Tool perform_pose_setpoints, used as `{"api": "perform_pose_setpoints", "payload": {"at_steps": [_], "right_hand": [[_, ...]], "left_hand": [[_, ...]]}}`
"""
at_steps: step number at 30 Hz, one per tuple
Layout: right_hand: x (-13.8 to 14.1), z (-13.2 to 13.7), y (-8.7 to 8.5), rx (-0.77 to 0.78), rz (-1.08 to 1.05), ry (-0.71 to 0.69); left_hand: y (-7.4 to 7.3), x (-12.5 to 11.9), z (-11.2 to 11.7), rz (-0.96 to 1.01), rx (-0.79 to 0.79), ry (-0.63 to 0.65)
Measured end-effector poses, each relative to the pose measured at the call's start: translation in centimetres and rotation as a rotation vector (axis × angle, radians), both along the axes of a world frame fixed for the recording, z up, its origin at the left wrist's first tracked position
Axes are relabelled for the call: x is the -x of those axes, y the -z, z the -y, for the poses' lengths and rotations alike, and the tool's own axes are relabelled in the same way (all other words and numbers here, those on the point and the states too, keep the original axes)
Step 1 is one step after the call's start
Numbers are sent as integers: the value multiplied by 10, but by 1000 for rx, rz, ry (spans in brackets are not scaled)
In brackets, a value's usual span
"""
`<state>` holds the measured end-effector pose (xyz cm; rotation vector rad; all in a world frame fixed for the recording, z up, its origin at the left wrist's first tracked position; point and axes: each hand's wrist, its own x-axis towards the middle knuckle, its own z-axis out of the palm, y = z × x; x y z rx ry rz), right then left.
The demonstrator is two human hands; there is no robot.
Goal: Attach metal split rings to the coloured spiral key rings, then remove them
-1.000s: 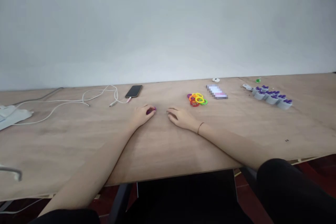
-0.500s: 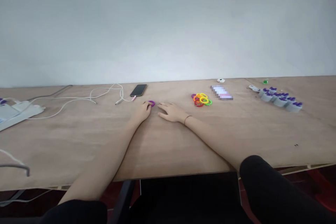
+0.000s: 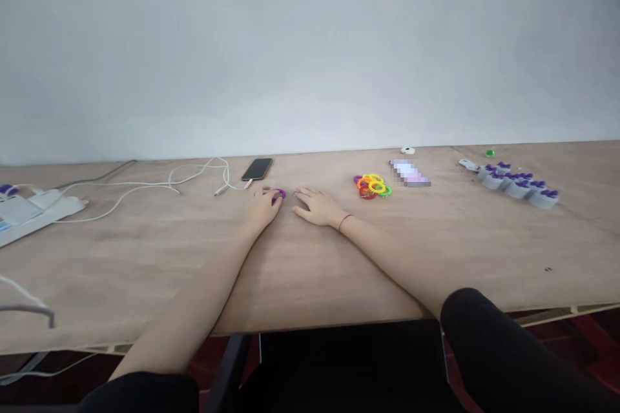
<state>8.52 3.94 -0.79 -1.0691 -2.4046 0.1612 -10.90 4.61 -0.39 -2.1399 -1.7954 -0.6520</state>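
A purple coil hair tie (image 3: 282,193) pokes out past the fingers of my left hand (image 3: 264,206), which rests on the table with thumb and forefinger closed on it. Part of that ring is hidden behind the fingers. My right hand (image 3: 317,206) lies flat just to the right, palm down, fingers stretched out and holding nothing. Farther right sits a small heap of coil hair ties (image 3: 372,186) in yellow, orange, red, green and purple, apart from both hands.
A dark phone (image 3: 257,169) on a white cable (image 3: 225,171) lies behind my left hand. At far left is a white power strip (image 3: 43,213). To the right are a blurred-out phone (image 3: 409,172), a white earbud case (image 3: 407,151) and several grey cups with purple tops (image 3: 518,188).
The view has tilted slightly, so everything sits a little lower. The fingers of my left hand have shifted slightly at the purple hair tie. My right hand stays nearly still.
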Motion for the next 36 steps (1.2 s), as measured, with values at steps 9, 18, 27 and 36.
{"api": "perform_pose_setpoints", "payload": {"at_steps": [9,18,27,36], "right_hand": [[-62,24,3,-150,-152,-12],[-174,29,4,-199,-46,341],[-175,16,0,-270,163,321],[-171,17,-3,-301,223,343]], "left_hand": [[0,-40,17,18,-71,336],[-3,-88,34,14,133,628],[0,-82,31,42,173,658],[-2,-82,32,39,190,669]]}}
